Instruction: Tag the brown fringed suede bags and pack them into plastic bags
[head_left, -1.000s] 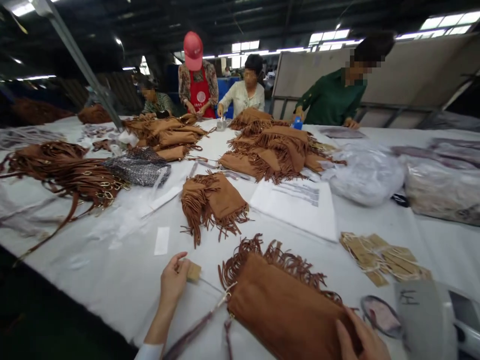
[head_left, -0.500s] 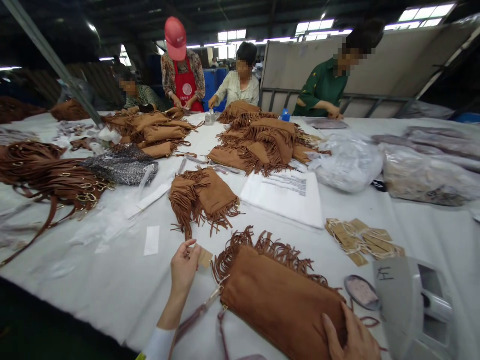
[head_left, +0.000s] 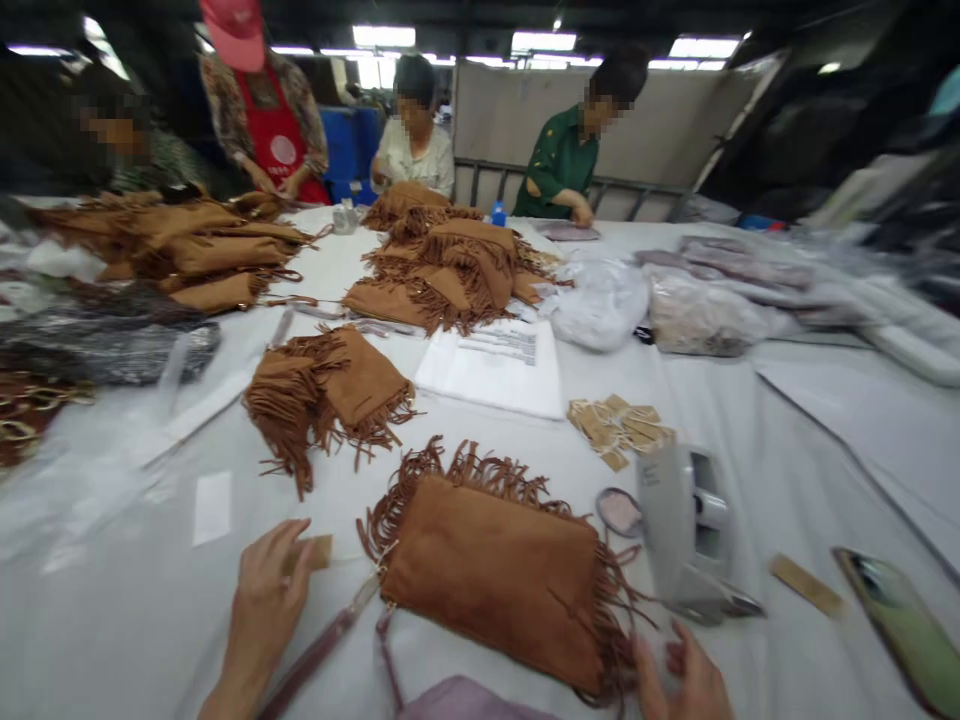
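Note:
The tan suede fringed bag [head_left: 495, 570] lies flat in front of me, its fringe along the far and right edges. At its left end, my left hand [head_left: 262, 595] has thumb and fingers closed around a small brown hang tag [head_left: 321, 552]. A thin pale string runs from the tag towards the bag's corner. A wrapped strap [head_left: 330, 640] trails from that corner to the lower left. At the lower right end, my right hand [head_left: 679, 675] is beside the fringe, thumb and fingers apart; whether it touches the strands I cannot tell.
A tape dispenser [head_left: 686, 530], round dish [head_left: 619, 511], pile of hang tags [head_left: 619, 428], loose tag [head_left: 807, 585] and phone [head_left: 904, 630] lie to the right. Beyond are another fringed bag [head_left: 367, 375], white printed sheet [head_left: 491, 370] and bag piles [head_left: 472, 255]. Several people work across the table.
My view has swung right, bringing the phone and loose tag into sight. My right hand has come off the bag's face to its fringed right end. My left hand still has the hang tag.

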